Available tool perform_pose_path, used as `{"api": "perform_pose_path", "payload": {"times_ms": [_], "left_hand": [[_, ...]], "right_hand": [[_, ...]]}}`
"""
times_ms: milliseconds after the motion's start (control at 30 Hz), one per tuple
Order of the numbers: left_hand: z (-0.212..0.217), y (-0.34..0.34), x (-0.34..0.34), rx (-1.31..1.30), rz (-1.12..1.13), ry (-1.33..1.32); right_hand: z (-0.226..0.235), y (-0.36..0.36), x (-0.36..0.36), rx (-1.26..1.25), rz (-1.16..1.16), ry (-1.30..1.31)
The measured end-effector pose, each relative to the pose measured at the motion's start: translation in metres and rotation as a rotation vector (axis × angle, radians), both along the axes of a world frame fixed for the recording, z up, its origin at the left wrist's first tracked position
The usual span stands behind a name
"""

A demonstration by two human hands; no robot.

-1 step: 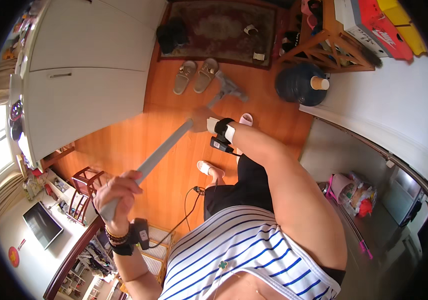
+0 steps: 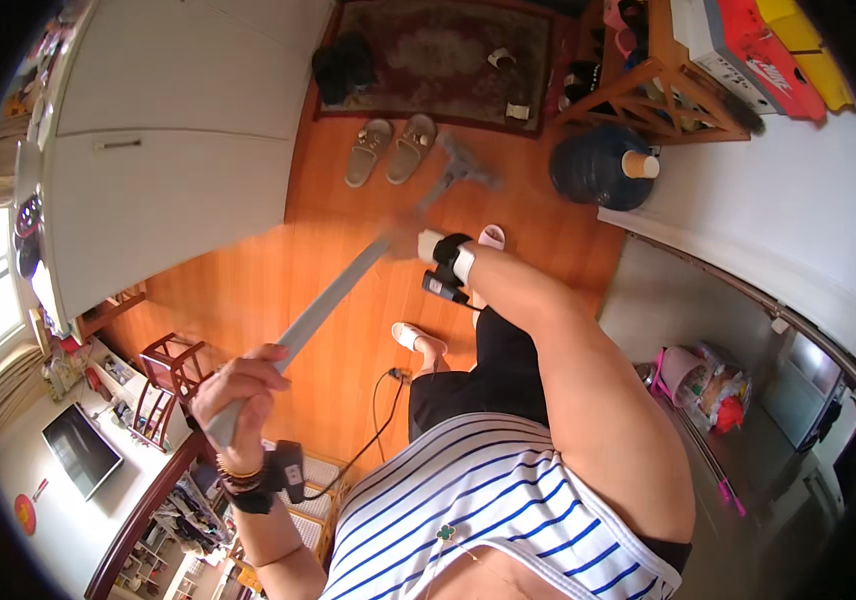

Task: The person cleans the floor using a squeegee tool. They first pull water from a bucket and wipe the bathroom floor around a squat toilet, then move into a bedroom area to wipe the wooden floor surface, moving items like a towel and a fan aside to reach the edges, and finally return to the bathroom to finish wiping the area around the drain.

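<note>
Floor: the orange wooden floor [image 2: 348,280] fills the middle, with the patterned rug [image 2: 448,50] at its far end
Cabinet: a big white cabinet [image 2: 158,160] stands at the left
Water jug: a dark blue water jug [image 2: 598,170] sits at the right, beside a wooden rack [image 2: 648,90]
Mop: the long grey mop [image 2: 348,285] runs slanted, its head [image 2: 463,170] on the floor near two beige slippers [image 2: 393,150]
Left hand: the left hand [image 2: 240,385] is closed around the upper end of the handle
Right hand: the right hand [image 2: 410,240] is blurred, wrapped around the handle lower down
</note>
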State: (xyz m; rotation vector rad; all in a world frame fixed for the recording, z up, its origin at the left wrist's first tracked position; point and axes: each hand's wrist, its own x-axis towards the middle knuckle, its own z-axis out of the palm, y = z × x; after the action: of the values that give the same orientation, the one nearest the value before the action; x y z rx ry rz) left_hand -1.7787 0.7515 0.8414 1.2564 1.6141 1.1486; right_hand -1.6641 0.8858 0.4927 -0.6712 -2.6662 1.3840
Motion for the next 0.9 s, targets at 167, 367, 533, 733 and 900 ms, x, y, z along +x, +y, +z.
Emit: {"api": "perform_pose_path", "payload": {"times_ms": [167,367,533,733,900], "left_hand": [[-0.097,-0.084,0.025,-0.1,-0.02,-0.196],[-0.056,-0.239,-0.024,-0.383,0.393,-0.126],[0.03,-0.301,-0.075,-0.264,0.202,0.163],[0.017,-0.29,-0.093,0.08,0.053,0.015],[-0.078,-0.218,-0.027,-0.095,-0.125,-0.34]], "right_hand": [[-0.121,-0.018,0.027,0.197,-0.063,0.158],[-0.026,-0.191,-0.038,0.215,0.167,-0.178],[0.051,-0.32,-0.126,-0.309,0.255,-0.068],[0.08,-0.294,-0.093,-0.158,0.091,0.013],[0.008,-0.199,0.077,0.233,-0.2,-0.055]]}}
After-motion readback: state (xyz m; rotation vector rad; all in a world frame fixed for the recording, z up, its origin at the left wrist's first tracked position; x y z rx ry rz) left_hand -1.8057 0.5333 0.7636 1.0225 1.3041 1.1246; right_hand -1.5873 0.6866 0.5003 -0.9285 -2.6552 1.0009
